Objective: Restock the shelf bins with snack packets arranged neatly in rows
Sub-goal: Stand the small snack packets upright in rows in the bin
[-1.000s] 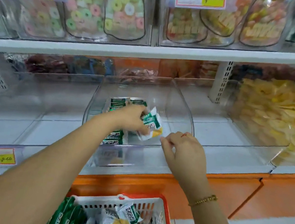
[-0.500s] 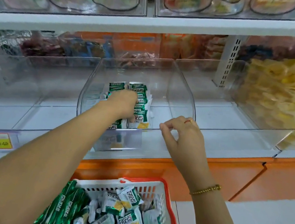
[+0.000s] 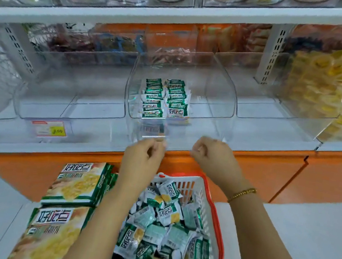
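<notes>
Clear bin (image 3: 226, 88) holds two packet rows (image 3: 165, 100); basket (image 3: 188, 186) holds loose packets (image 3: 167, 214).

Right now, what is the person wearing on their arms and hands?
No sleeves or gloves show on either arm. A thin gold beaded bracelet circles the wrist of the right hand. The left hand shows nothing worn.
</notes>
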Demonstrator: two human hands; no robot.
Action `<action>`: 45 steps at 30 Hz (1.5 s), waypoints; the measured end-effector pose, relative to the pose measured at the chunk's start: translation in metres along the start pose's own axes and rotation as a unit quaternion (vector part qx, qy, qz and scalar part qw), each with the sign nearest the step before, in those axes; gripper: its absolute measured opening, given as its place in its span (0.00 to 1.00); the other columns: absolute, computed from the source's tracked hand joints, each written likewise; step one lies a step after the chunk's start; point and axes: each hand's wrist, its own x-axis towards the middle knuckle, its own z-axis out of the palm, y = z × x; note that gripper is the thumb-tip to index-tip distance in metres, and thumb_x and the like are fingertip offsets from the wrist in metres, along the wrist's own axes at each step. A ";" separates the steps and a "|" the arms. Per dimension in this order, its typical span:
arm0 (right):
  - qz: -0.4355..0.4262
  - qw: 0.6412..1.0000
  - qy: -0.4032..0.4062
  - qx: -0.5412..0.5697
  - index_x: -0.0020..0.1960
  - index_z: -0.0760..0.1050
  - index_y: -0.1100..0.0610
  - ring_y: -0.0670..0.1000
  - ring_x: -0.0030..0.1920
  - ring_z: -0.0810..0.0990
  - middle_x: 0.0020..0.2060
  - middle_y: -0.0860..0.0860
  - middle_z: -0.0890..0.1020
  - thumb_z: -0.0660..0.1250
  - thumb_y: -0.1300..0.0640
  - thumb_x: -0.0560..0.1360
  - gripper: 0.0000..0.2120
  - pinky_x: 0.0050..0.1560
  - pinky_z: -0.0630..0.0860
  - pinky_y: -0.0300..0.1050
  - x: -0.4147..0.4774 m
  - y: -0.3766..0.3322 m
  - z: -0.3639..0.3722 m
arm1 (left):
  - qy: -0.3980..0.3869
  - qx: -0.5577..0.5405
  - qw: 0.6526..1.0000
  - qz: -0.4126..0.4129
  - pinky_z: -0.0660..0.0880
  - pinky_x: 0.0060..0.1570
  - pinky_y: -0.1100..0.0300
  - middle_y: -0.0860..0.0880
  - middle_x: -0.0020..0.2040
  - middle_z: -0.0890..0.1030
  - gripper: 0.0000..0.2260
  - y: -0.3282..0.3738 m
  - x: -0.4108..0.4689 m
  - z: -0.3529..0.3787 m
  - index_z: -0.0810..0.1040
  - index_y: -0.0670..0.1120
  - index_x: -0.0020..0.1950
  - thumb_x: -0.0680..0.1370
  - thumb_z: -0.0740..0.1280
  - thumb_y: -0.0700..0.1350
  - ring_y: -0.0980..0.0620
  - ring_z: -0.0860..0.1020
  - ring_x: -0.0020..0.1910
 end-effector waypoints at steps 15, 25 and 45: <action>0.093 0.864 -0.437 -0.232 0.60 0.75 0.66 0.58 0.57 0.78 0.57 0.61 0.79 0.61 0.57 0.80 0.15 0.46 0.75 0.44 -0.084 0.028 0.095 | -0.352 0.071 0.914 -0.189 0.72 0.51 0.61 0.47 0.63 0.74 0.27 -0.091 -0.138 0.101 0.70 0.47 0.69 0.71 0.73 0.45 0.48 0.76 0.57; 0.209 0.853 -0.457 -0.137 0.55 0.73 0.63 0.49 0.28 0.73 0.37 0.56 0.79 0.70 0.49 0.74 0.19 0.30 0.72 0.40 -0.081 0.037 0.113 | -0.215 0.052 0.942 -0.253 0.72 0.50 0.63 0.48 0.52 0.80 0.09 -0.109 -0.153 0.073 0.78 0.45 0.56 0.77 0.67 0.44 0.52 0.77 0.48; 0.213 0.814 -0.432 0.325 0.71 0.63 0.62 0.54 0.50 0.78 0.64 0.55 0.70 0.74 0.61 0.69 0.34 0.44 0.79 0.42 -0.051 0.028 0.061 | -0.254 -0.352 0.822 -0.369 0.76 0.35 0.66 0.50 0.41 0.80 0.22 -0.070 -0.120 0.030 0.76 0.40 0.57 0.70 0.72 0.53 0.58 0.79 0.34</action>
